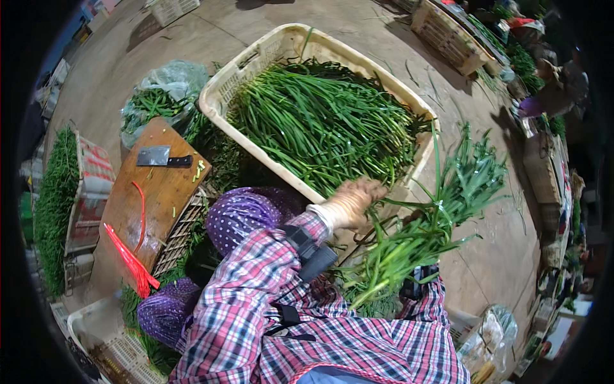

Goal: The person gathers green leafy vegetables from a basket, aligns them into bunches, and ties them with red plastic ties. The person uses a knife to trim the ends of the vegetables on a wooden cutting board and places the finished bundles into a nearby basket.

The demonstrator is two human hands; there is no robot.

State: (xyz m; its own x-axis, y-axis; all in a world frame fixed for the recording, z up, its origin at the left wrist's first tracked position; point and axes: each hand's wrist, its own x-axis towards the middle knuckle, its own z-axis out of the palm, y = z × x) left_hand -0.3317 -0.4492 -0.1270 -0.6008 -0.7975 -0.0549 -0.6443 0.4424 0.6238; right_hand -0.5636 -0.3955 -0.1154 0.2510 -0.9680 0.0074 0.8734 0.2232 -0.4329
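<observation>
My left hand (354, 200), blurred, reaches over the near right corner of a cream plastic crate (259, 152). Its fingers are among the stem ends of garlic chives (307, 115) heaped inside; whether they grip any, I cannot tell. Right of the crate, a loose bunch of garlic chives (412, 245) slants across, its leaf tips to the upper right and pale stems to the lower left. My right sleeve (429, 297) ends under this bunch, where leaves hide my right hand. Dark devices are strapped near both wrists.
A cleaver (163, 156) lies on a wooden board (156, 185) at left, with red plastic strips (129, 261). Behind it stands a clear bag of greens (163, 101). My knees, in purple dotted covers (240, 213), are between board and crate. Crates of vegetables (451, 36) line the right side.
</observation>
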